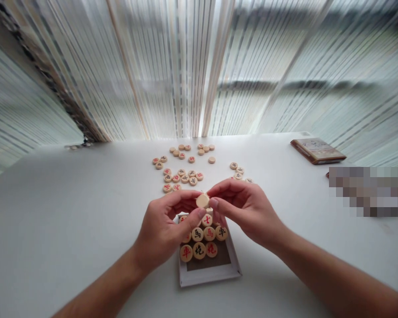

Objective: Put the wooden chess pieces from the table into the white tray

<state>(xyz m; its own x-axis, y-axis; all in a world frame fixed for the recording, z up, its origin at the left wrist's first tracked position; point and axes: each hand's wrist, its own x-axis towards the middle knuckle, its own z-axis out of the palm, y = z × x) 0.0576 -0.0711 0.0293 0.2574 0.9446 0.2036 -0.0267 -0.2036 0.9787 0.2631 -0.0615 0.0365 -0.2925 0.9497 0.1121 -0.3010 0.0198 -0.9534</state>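
The person's left grip (172, 225) and right grip (248, 212) are together pinching one pale wooden disc (202, 201) between thumbs and fingertips. The disc is showing a plain face and is hovering above the far part of a shallow white-rimmed tray (210, 280).

Inside the tray, round pieces are lying in rows. Along the row nearest the tray's front rim, a red-marked piece (186, 253), a black-marked piece (199, 251) and a second red-marked piece (211, 249) are sitting side by side, with the tray's brown bottom showing in front of them. Four more are filling the next row, the leftmost partly hiding behind the left grip. Farther back in the tray, a red-marked piece (207, 220) is showing below the held disc; its neighbours are mostly hiding behind the fingers.

Beyond the tray, loose marked pieces (185, 179) and plain-faced pieces (201, 152) are lying scattered on the white bench (86, 221). Beyond the tray to its right, a small group (238, 176) is lying just past the right grip. Well to the tray's right, a flat picture-topped box (318, 150) and a pixelated object (368, 192) are resting. Far behind the tray, a striped curtain (185, 66) is hanging.
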